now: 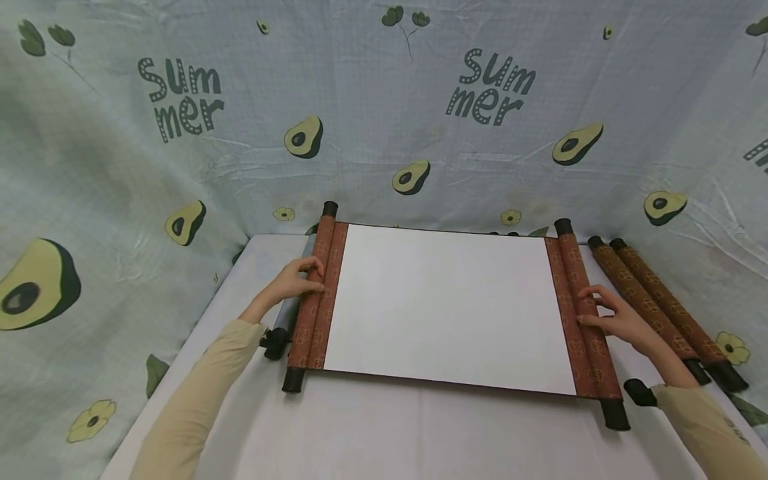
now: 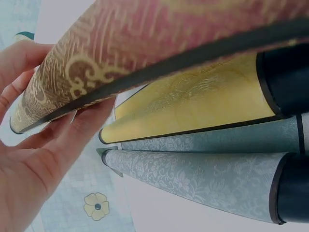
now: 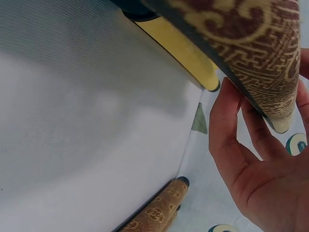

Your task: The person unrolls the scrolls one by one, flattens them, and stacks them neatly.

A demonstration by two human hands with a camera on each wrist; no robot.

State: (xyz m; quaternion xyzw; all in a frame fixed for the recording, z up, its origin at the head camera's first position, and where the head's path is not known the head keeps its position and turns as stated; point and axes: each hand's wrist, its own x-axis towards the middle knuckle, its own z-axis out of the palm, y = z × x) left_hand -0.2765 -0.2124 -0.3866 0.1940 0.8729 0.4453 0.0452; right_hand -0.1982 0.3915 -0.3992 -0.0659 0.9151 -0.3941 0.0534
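A hanging scroll [image 1: 450,307] is spread wide, its blank white sheet facing up between two reddish-brown patterned rollers with black end knobs. My left hand [image 1: 293,281] grips the left roller [image 1: 312,300] around its middle, thumb on one side and fingers on the other. On the opposite end, my right hand [image 1: 624,323] holds the right roller [image 1: 585,313] between thumb and curled fingers. Both wrist views show the rollers raised above the table. Beneath the left one lies a yellow scroll [image 2: 193,106], beside grey-blue rolls [image 2: 193,181].
Two rolled brown scrolls [image 1: 645,300] lie side by side at the table's right edge. A grey-blue roll [image 1: 289,313] with a black knob shows left of the held scroll. Avocado-printed cloth [image 1: 360,87] hangs behind the white table [image 1: 372,433].
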